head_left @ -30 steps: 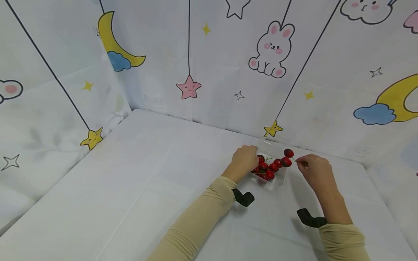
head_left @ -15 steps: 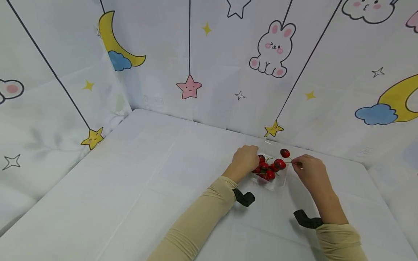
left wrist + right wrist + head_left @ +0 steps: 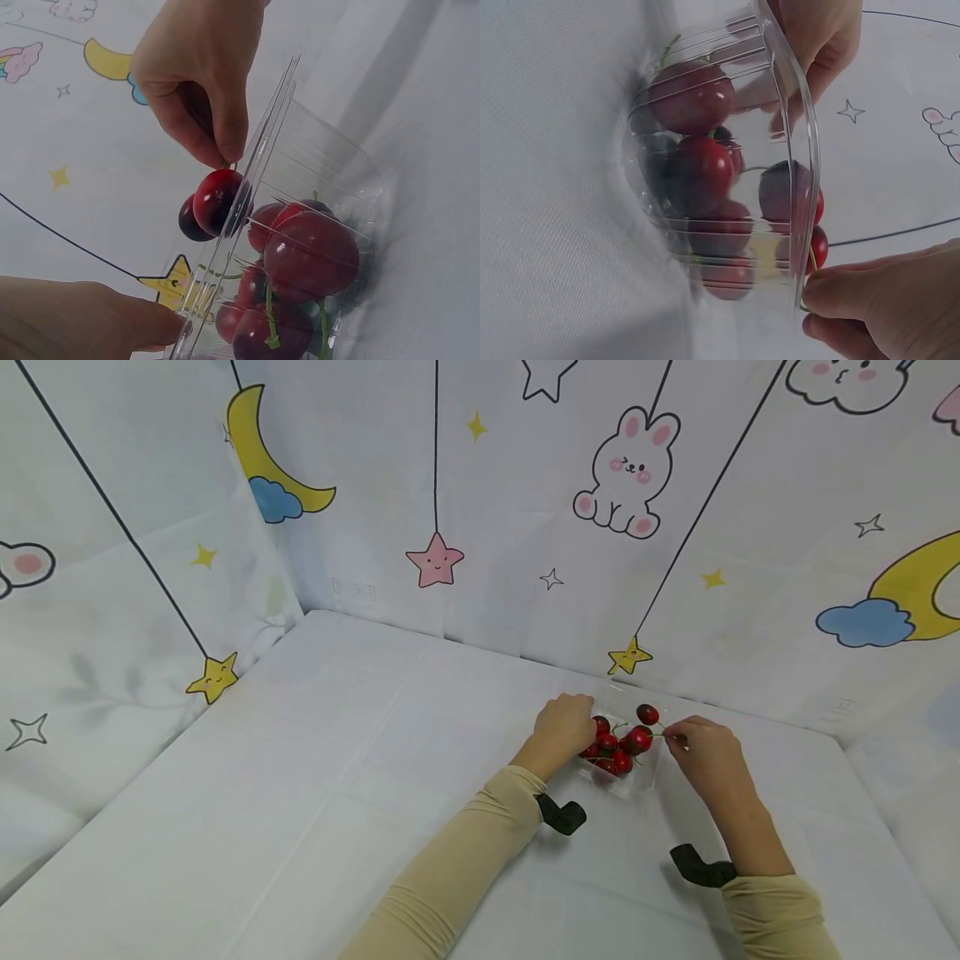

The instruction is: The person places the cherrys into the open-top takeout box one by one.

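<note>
A clear plastic box (image 3: pixel 645 778) holding several dark red cherries (image 3: pixel 311 253) stands on the white table. My left hand (image 3: pixel 564 727) grips the box at its left edge; in the left wrist view part of this hand (image 3: pixel 82 319) shows at the rim. Between thumb and forefinger, my right hand (image 3: pixel 708 756) pinches the green stems of two cherries. One held cherry (image 3: pixel 638 741) hangs over the box's right part, the other (image 3: pixel 648 714) a little farther back. Seen from the right wrist, both cherries (image 3: pixel 818 247) are at the rim, partly behind the plastic.
The white tabletop (image 3: pixel 337 777) stretches away to the left and front. A white cloth (image 3: pixel 510 568) printed with stars, moons and a rabbit rises behind the table. A black curved mount (image 3: pixel 562 814) sits on each wrist.
My right hand has moved left, bringing the two cherries from the box's right edge to over the other cherries. The left hand and the box have stayed in place.
</note>
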### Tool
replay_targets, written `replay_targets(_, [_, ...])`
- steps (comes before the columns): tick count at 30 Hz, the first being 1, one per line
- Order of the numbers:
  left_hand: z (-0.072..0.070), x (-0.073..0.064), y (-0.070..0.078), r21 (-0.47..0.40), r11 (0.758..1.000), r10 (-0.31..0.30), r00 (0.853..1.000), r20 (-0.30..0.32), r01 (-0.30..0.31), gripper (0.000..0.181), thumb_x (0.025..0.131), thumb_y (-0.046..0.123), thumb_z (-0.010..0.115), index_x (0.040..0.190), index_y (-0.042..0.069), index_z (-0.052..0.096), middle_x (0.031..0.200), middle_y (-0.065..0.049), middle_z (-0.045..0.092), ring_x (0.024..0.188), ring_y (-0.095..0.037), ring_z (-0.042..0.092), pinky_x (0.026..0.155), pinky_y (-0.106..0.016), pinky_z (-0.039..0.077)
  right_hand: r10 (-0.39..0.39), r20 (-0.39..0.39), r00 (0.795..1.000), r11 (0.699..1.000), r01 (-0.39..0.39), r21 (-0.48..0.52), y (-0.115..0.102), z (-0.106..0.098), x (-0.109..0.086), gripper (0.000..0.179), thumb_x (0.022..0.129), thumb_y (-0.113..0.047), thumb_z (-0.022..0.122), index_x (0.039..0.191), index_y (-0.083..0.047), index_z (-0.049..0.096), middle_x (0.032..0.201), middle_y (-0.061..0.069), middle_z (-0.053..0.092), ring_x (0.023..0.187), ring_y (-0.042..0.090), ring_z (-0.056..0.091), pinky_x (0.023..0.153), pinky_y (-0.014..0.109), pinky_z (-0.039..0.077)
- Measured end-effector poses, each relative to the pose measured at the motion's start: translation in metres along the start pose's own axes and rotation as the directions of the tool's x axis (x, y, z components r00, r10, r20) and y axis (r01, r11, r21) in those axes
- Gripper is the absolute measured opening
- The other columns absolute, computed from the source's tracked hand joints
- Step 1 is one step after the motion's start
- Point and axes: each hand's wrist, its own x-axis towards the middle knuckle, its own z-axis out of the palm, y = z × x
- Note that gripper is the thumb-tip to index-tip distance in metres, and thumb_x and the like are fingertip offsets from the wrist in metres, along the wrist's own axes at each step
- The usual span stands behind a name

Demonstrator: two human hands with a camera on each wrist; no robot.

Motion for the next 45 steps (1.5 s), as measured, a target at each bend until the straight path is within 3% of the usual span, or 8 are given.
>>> replay_targets(10, [0.0,0.001,0.001,-0.009,1.0,-0.016,1.0,0.007,0.016,0.036,0.093,0.024,0.056,0.128,0.02,0.061,0.116,0.002,0.069,0.079,-0.012,0.064,0.061,-0.025,0.051,-0.013,-0.01,1.0,1.0,0.013,0.006,-0.001,0.002,0.0,0.01,0.08,0.003,0.069,0.089,0.004,0.072,0.091,0.025,0.068,0.08,0.038,0.063,0.071,0.05,0.053])
replay_targets(21, [-0.003,0.0,0.003,-0.001,0.999,-0.035,0.999,0.022,0.035,0.037,0.094,0.024,0.055,0.13,0.021,0.06,0.117,0.002,0.068,0.085,-0.013,0.065,0.063,-0.025,0.052,-0.034,-0.064,0.997,0.999,0.035,0.014,-0.003,0.002,-0.001,0.012,0.08,0.006,0.067,0.091,0.004,0.071,0.094,0.024,0.068,0.084,0.039,0.064,0.073,0.051,0.053])
replay_targets(36, [-0.001,0.0,0.002,0.0,1.0,-0.03,0.999,0.011,0.03,0.037,0.093,0.024,0.056,0.13,0.021,0.06,0.118,0.002,0.068,0.088,-0.013,0.066,0.065,-0.026,0.052,-0.11,-0.136,0.985,0.993,0.114,0.023,-0.008,0.008,0.0,0.014,0.08,0.008,0.067,0.093,0.003,0.071,0.094,0.021,0.069,0.085,0.037,0.065,0.073,0.05,0.053])
replay_targets(45, [0.001,0.0,0.0,0.01,1.0,-0.014,1.0,0.0,0.014,0.037,0.093,0.023,0.056,0.13,0.021,0.06,0.116,0.002,0.069,0.085,-0.015,0.067,0.06,-0.026,0.051,-0.123,-0.136,0.983,0.991,0.128,0.031,-0.012,0.007,0.0,0.016,0.079,0.008,0.069,0.093,0.003,0.071,0.093,0.021,0.07,0.084,0.037,0.066,0.073,0.049,0.054])
